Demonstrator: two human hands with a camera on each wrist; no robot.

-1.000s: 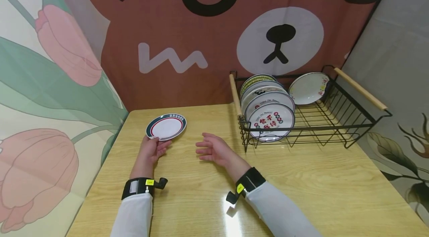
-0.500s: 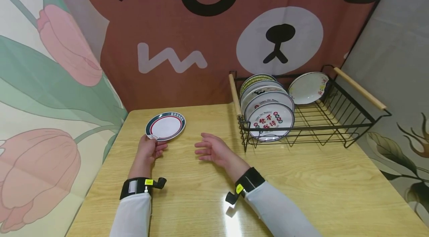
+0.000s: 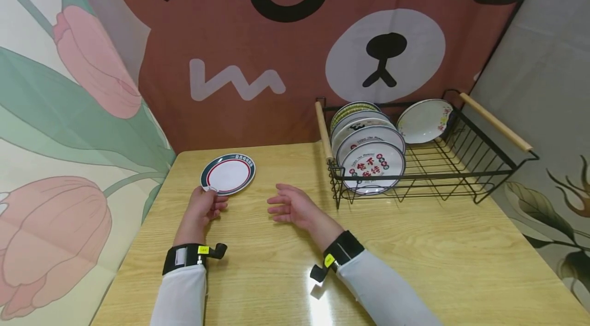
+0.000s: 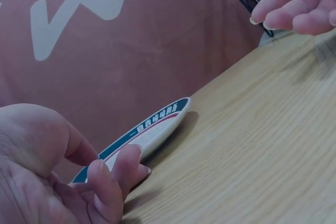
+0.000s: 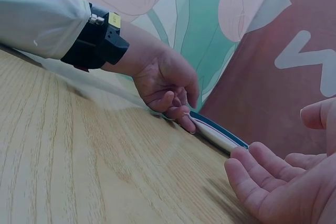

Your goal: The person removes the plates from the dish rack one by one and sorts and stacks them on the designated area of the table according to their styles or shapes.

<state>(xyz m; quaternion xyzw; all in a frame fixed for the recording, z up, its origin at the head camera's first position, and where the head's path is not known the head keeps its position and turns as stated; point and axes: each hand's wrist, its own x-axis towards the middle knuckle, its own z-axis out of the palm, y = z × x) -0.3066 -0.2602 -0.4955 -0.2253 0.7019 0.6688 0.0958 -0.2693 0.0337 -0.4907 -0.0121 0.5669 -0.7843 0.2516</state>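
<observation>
White, teal-rimmed round plate

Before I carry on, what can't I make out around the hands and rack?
Head: lower parts of the back plates, behind the front plate.
Head: rim lettering on the dark-rimmed plate, too small to read.
Left wrist: the dark-rimmed plate's near end, behind the left hand.
Left wrist: most of the rack, cut off by the top edge.
Right wrist: part of the right hand, cut off by the edge.
</observation>
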